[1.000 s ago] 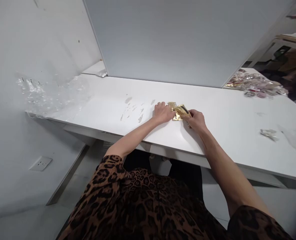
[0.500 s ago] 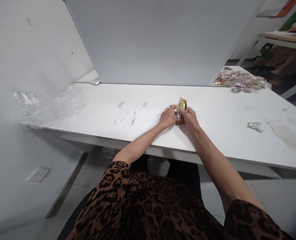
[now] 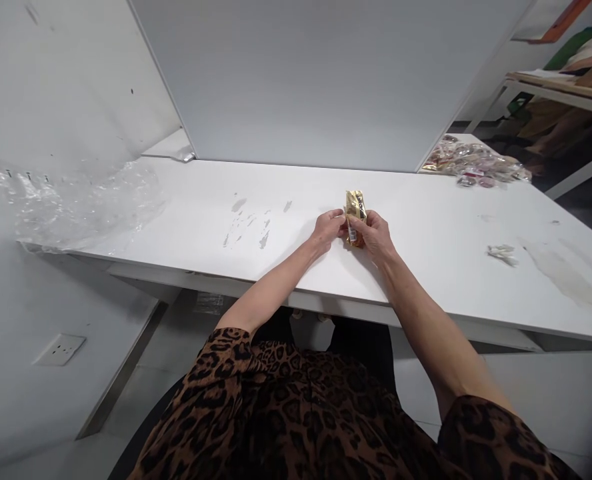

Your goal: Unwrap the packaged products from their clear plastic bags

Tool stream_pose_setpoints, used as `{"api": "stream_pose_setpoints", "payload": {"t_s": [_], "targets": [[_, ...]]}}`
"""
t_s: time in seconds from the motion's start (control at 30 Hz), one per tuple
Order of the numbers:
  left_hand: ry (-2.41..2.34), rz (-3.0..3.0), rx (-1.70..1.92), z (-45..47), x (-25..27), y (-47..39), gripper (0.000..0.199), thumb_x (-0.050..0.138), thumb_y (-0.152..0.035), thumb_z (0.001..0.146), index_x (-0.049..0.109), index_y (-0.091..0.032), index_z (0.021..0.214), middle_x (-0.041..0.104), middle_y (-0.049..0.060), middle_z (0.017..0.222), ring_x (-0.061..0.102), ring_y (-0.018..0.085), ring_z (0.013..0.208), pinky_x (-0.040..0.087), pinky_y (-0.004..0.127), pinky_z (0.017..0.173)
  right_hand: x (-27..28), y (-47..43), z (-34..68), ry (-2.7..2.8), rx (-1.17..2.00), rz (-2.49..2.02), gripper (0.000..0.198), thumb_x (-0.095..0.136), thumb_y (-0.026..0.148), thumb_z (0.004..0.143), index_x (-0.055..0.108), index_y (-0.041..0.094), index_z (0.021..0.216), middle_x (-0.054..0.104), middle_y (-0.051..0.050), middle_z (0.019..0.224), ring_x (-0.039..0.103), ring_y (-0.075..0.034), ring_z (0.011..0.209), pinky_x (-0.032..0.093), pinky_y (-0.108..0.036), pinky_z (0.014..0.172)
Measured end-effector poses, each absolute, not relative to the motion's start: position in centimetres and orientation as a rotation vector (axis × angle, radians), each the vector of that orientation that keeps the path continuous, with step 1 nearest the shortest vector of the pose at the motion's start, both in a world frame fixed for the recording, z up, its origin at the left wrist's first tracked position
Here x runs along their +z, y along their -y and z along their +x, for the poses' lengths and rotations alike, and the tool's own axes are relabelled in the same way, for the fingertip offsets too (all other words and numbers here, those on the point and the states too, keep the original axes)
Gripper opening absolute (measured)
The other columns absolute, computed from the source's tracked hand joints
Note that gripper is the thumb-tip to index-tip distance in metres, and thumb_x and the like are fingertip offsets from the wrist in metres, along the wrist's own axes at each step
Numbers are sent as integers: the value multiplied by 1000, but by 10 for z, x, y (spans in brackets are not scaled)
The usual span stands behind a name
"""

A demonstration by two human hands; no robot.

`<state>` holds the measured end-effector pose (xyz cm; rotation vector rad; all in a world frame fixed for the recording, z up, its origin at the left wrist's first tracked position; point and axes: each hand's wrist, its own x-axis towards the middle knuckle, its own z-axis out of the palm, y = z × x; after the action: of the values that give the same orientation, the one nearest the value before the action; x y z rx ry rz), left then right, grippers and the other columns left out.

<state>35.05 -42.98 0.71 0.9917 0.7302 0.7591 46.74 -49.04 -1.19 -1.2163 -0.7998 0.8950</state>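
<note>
A shiny gold foil packet (image 3: 355, 202) with a dark panel and a small white label stands up above the white table, between my two hands. My right hand (image 3: 377, 237) is closed on its right side, the thumb lying across its front. On the other side, my left hand (image 3: 328, 228) has its fingers bent, their tips pinching at the packet's left edge. The lower end of the packet shows coppery and crinkled below my right thumb. What my fingertips do behind it is hidden.
Crumpled clear plastic (image 3: 86, 207) covers the table's left end against the wall. A grey panel (image 3: 306, 87) rises behind the table (image 3: 426, 267). Wrapped items (image 3: 481, 163) are heaped at the back right, with a small whitish bundle (image 3: 502, 255) nearer. Another person sits beyond.
My left hand has drawn slightly left, off the packet's front to its edge. The packet has turned so more of its gold face shows. My view has shifted a little.
</note>
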Motion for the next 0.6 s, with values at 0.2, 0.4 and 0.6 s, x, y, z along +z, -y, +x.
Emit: {"api": "stream_pose_setpoints", "payload": {"t_s": [0.2, 0.4, 0.6], "targets": [[-641, 970, 731, 350, 1, 426, 26, 83, -31, 83, 64, -13, 84, 67, 2, 76, 61, 11, 67, 50, 30, 77, -12, 493, 468, 924, 884, -1211, 57, 94, 56, 57, 63, 22, 89, 63, 2, 75, 55, -12, 60, 46, -25, 52], [-643, 835, 754, 348, 2, 422, 23, 87, -21, 74, 66, -12, 80, 62, -2, 64, 54, 9, 58, 42, 26, 66, -14, 488, 470, 977, 760, -1103, 64, 94, 50, 56, 62, 26, 106, 67, -3, 112, 65, -21, 105, 57, -35, 88], [-630, 775, 890, 349, 4, 419, 27, 87, -28, 76, 65, -15, 85, 63, -4, 68, 55, 8, 60, 41, 24, 65, -14, 489, 465, 958, 807, -1182, 69, 90, 65, 61, 61, 25, 108, 68, -5, 103, 66, -19, 87, 57, -33, 72]]}}
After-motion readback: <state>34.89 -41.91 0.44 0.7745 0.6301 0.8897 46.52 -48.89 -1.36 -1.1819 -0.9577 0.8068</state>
